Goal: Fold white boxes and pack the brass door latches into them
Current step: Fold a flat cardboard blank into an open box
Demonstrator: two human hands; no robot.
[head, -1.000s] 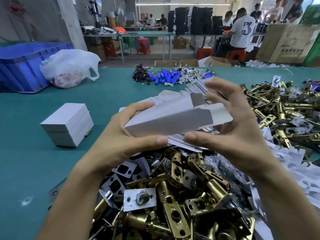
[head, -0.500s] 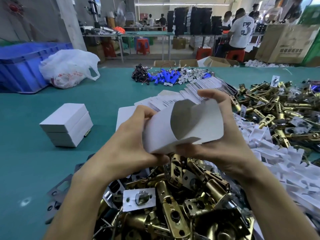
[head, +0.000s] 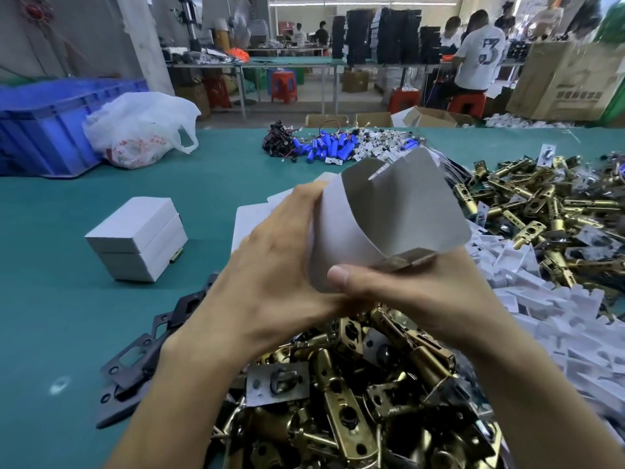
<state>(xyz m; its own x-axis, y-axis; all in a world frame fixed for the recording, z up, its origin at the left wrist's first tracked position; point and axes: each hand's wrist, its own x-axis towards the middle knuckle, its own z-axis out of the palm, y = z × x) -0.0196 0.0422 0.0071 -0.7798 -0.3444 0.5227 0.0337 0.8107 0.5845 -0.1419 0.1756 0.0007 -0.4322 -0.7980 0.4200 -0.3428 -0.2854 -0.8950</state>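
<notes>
Both hands hold one white box blank (head: 389,218) bent into an open shape, its grey inside facing me, above the table's middle. My left hand (head: 280,262) grips its left side, fingers hidden behind the card. My right hand (head: 416,292) pinches the lower edge, thumb on the front. A heap of brass door latches (head: 341,401) lies right below my hands, and a second heap (head: 541,211) spreads at the right. Two closed white boxes (head: 135,238) are stacked at the left.
Flat white blanks (head: 541,299) are strewn at the right. Dark metal plates (head: 148,350) lie by my left forearm. A white plastic bag (head: 138,130) and blue crate (head: 44,126) stand far left. Blue cylinders (head: 324,147) lie at the far edge of the green table (head: 50,299).
The blank went from a flattened sleeve held level to a bent, opened shape tipped upright. Both hands shifted down to its lower end and drew close together.
</notes>
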